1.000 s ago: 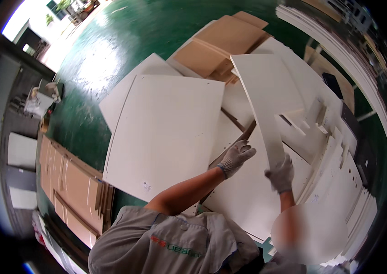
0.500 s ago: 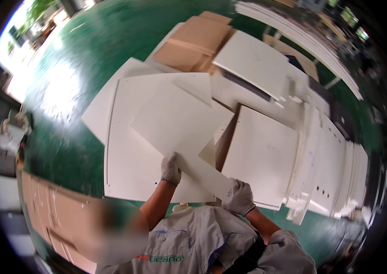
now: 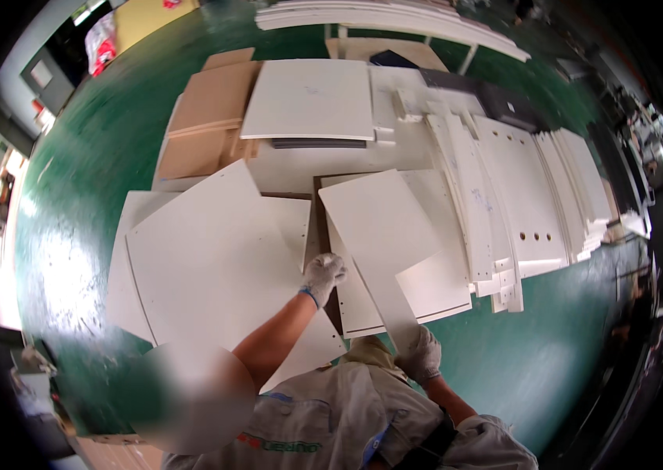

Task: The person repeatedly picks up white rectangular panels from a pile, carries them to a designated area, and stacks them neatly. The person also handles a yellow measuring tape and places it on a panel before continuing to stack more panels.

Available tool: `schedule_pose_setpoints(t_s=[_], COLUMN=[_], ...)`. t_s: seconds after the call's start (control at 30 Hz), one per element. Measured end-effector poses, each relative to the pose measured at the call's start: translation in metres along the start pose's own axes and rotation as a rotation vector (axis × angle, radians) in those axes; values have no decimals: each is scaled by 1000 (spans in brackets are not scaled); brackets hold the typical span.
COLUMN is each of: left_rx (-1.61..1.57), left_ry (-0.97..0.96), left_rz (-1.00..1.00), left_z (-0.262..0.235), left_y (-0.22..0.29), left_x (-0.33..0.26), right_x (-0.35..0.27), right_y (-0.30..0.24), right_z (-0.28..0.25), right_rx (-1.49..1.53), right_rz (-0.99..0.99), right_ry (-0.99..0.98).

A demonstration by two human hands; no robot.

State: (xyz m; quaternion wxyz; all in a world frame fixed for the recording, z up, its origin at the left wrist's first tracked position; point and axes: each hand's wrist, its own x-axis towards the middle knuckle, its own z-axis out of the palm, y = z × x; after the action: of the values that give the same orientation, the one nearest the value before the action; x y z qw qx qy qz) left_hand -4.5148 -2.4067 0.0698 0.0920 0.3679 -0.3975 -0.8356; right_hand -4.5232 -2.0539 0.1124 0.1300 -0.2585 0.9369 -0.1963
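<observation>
My right hand (image 3: 420,355), in a pale work glove, grips the narrow near end of a white notched panel (image 3: 378,219). This panel has a wide far part and a slim strip running toward me. It overlaps a larger white panel (image 3: 445,274) with a dark groove along its near edge. My left hand (image 3: 324,280), also gloved, hovers just left of the notched panel's edge. Its fingers are curled, and nothing shows in them. Beneath my left forearm lies a big white panel (image 3: 198,251) with small holes, on top of other white panels.
Brown cardboard (image 3: 206,117) and another white panel (image 3: 308,98) lie at the far side. Several long white boards (image 3: 531,204) with holes are stacked on the right. Farther off, a rack (image 3: 394,23) bears long white strips. The floor (image 3: 73,172) is green.
The notched panel has moved from the left panels to over the right one, still in my right hand. My left hand has come off it. My view has turned to the right.
</observation>
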Motion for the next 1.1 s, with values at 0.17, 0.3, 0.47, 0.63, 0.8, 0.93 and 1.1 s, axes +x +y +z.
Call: schedule_pose_setpoints(t_s=[0.17, 0.3, 0.47, 0.63, 0.8, 0.93, 1.1], left_rx=[87, 25, -348, -148, -164, -697, -604], left_ry=[-5, 58, 105, 112, 96, 168, 111], left_rz=[-7, 38, 118, 498, 275, 158, 230], left_z=[34, 52, 109, 47, 14, 22, -18], left_y=[39, 81, 151, 154, 70, 80, 82], left_x=[88, 205, 320, 377, 271, 167, 69], right_x=[44, 74, 96, 128, 131, 138, 140], right_y=[14, 44, 71, 80, 67, 69, 64], right_z=[13, 40, 39, 20, 19, 34, 33], right_rx=[-36, -48, -164, -106, -112, -54, -53], right_rz=[127, 148, 127, 65, 112, 29, -47], right_ry=[37, 2, -101, -277, -262, -130, -100])
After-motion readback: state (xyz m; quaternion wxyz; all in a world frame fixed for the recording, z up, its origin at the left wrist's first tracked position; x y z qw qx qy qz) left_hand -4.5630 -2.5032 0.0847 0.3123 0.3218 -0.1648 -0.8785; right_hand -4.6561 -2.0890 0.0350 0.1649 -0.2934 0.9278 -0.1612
